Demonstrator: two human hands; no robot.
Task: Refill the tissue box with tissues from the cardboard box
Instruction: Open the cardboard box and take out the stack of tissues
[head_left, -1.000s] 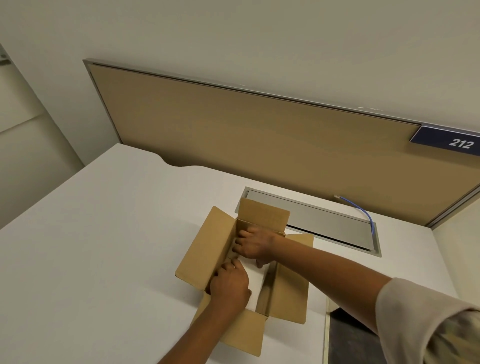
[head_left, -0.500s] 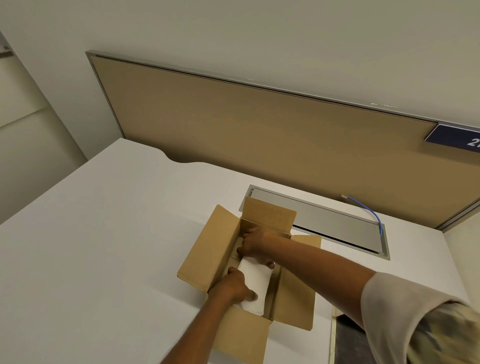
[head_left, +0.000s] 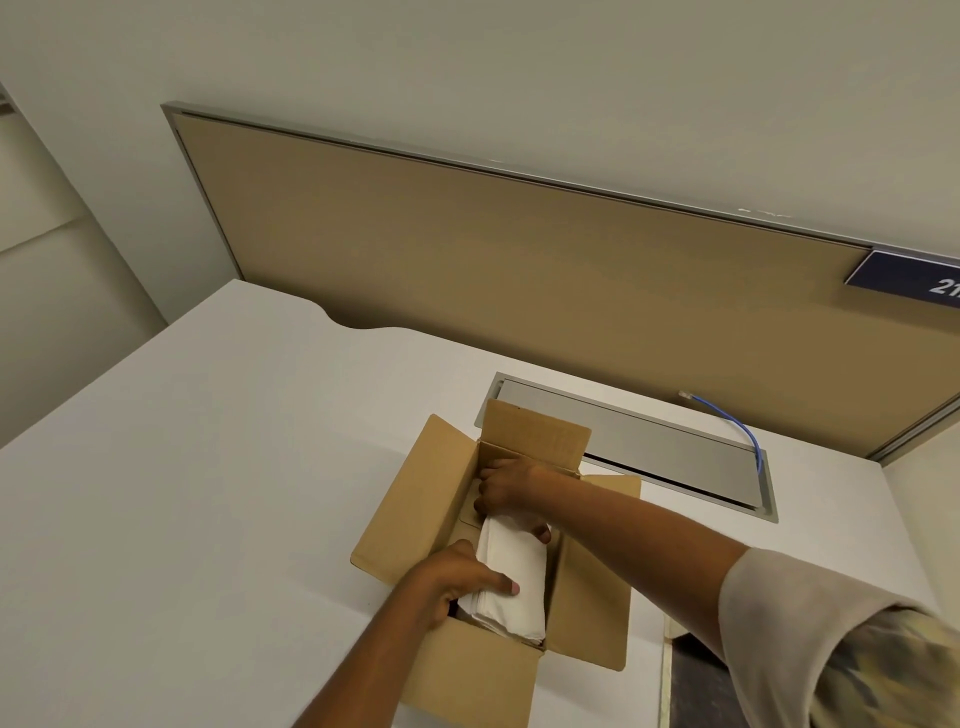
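An open brown cardboard box (head_left: 415, 499) sits on the white desk with all its flaps spread out. A white stack of tissues (head_left: 514, 571) lies lengthwise in it, raised toward the box's rim. My left hand (head_left: 452, 582) grips the near end of the stack, thumb on top. My right hand (head_left: 506, 488) holds the far end, fingers curled around it. No tissue box is in view.
The white desk (head_left: 208, 493) stretches wide to the left. Behind the box lies a grey metal cable hatch (head_left: 670, 447) with a blue cable (head_left: 737, 428). A tan partition panel (head_left: 519, 280) stands at the back. The desk's right edge (head_left: 662, 675) is close.
Both hands were deep in the box a second ago. Since then they have closed on the white tissue stack and lifted it up into sight.
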